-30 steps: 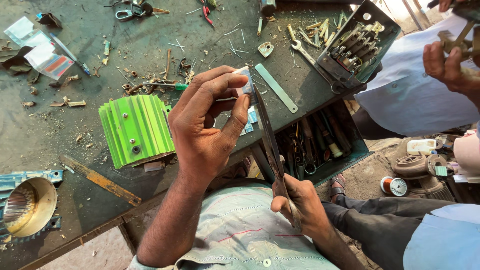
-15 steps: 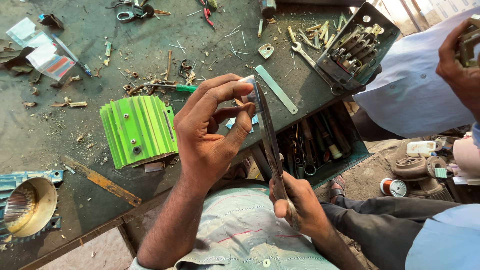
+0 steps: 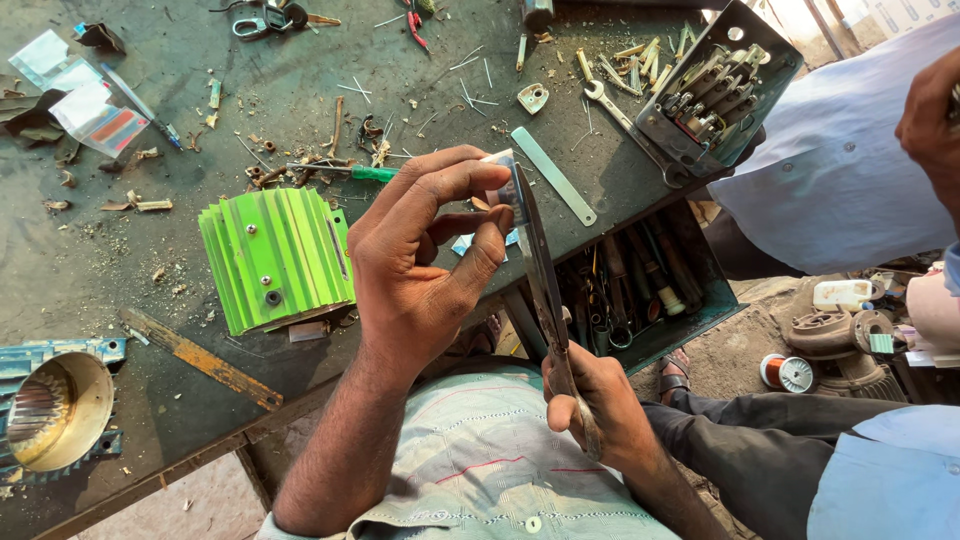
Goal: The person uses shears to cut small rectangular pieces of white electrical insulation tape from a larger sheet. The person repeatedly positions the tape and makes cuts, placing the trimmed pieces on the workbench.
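Over a littered dark workbench (image 3: 300, 110), the left hand (image 3: 420, 270) pinches a small pale strip (image 3: 503, 185) against the upper end of long scissors (image 3: 543, 290), whose blades run down to the right hand (image 3: 600, 405) clenched around their handles.

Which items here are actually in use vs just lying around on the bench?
In use:
- left hand, pinching a small clear strip
- right hand, gripping long scissors whose blades meet the strip

Lying about:
- green finned motor housing
- green-handled screwdriver
- spanner
- open switch box
- tool tray
- metal end cover
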